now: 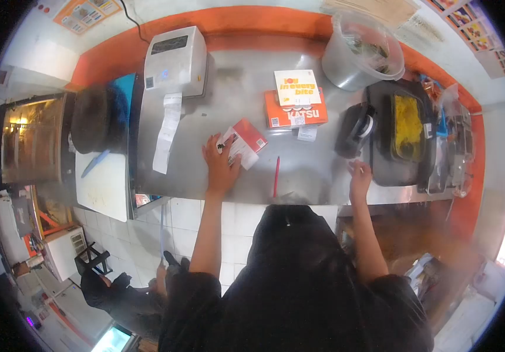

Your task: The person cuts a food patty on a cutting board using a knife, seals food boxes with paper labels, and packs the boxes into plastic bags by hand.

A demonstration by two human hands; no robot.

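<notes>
- While the left hand [223, 167] reaches palm-down over the bench [314, 173], its parted fingers rest on a white slip [241, 154] and a red box [252, 133].
- The right hand [360, 179] is raised near the bench's front edge, its fingers curled together; their grip cannot be told.
- Just beyond those fingers stands a rounded black dispenser [355, 130].
- Between both hands, smooth bare metal surrounds a slim red pen [276, 177].
</notes>
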